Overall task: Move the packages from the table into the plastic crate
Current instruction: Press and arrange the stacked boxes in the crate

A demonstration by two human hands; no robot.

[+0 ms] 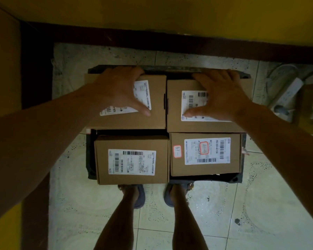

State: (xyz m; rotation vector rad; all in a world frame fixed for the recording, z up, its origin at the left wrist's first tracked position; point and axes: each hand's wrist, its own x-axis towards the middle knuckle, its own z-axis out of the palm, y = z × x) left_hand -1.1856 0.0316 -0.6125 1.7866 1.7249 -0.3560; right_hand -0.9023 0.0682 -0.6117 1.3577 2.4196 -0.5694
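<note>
Packages fill crate [90,159] on floor, four across top layer. I keep left hand [119,89] spread flat on far-left box [157,120], right hand [222,94] flat on far-right box [175,127]; neither clamped, each directly beneath own palm.

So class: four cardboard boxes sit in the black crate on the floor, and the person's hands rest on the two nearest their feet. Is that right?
Not quite. In the head view the left hand and right hand rest on the two far boxes, not the near ones. Four boxes do sit in the black crate.
</note>
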